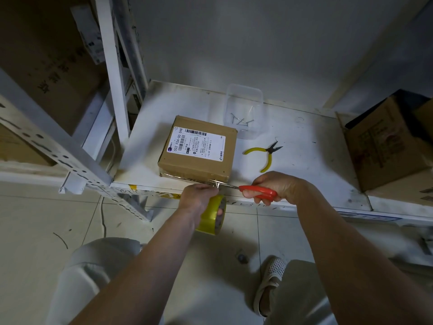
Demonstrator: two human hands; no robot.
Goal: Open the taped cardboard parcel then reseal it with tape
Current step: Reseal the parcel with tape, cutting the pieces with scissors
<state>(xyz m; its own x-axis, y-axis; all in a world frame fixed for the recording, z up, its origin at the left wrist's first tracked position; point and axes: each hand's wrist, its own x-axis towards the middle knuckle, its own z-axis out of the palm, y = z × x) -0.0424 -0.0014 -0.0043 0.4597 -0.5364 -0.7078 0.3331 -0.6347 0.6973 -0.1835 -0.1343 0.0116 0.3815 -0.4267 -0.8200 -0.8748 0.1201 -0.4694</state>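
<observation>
— Gripping: our right hand [276,186] holds red scissors [257,192], blades pointing left along the parcel's [199,148] near edge.
— Left hand [199,198] pinches the tape strip, roll [214,215] hanging just below; parcel ahead on the shelf [304,127].

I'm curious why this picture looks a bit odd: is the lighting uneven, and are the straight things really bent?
Head view: light falls brightest on the white shelf, while the corners darken; the shelf posts and floor tiles bow outward, a wide-angle effect; the clear tape strip glints between the left hand and the scissors; the parcel label stays sharp.
</observation>
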